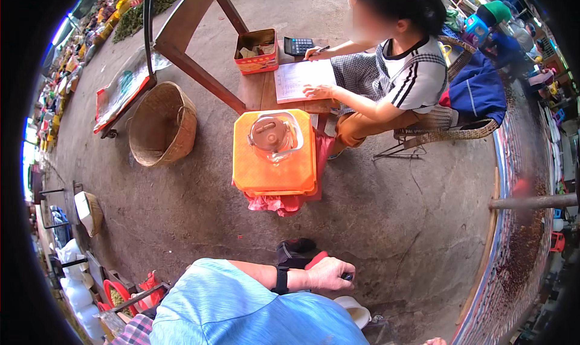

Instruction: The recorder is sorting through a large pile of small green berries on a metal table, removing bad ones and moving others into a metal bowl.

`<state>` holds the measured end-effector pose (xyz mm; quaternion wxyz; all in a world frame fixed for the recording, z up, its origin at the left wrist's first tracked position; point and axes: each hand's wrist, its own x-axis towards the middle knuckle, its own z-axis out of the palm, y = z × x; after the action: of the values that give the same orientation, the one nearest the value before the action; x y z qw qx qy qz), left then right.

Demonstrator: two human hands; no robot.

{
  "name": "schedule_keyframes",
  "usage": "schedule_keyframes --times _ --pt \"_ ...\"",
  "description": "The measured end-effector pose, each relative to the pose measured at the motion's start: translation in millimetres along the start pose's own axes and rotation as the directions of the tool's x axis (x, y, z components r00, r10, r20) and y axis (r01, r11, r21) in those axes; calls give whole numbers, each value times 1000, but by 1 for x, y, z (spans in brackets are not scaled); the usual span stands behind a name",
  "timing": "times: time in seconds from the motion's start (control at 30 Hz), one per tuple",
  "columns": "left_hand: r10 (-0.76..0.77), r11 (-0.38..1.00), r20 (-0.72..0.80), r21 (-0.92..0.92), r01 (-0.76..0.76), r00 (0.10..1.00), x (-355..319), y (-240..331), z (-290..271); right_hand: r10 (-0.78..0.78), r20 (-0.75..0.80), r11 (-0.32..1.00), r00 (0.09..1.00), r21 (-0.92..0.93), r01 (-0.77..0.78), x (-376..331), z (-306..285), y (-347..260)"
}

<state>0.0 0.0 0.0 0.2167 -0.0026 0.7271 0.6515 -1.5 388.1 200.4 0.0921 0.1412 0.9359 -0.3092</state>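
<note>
Our hand: one hand (329, 274), near and low, comes from a blue sleeve with a black wrist strap; we cannot tell whether it is left or right.
Grip: fingers curled shut around a red-handled tool (318, 260), with a dark end poking out at the right of the fist.
Other hand: not in view.
Handling: we judge the tool stiff and light, best held along its red handle.
Position: the handle lies inside the fist, just above a white bowl (353, 309).
Far side: an orange stool (275, 164) carries a clear jar; beyond it a seated person writes at a desk (257, 85).
</note>
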Motion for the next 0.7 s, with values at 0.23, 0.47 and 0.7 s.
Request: schedule_keyframes --times 0.23,0.47,0.7 --pt "3 1000 48 20 -4 999 -5 16 -5 80 -454 996 887 82 -48 -43 -42 -89" --pt "67 994 69 82 -73 995 22 57 2 -430 -317 858 845 -434 275 -26 42 -6" --pt "-16 988 320 -142 64 947 65 81 66 75 -414 986 907 164 -6 -82 97 73"
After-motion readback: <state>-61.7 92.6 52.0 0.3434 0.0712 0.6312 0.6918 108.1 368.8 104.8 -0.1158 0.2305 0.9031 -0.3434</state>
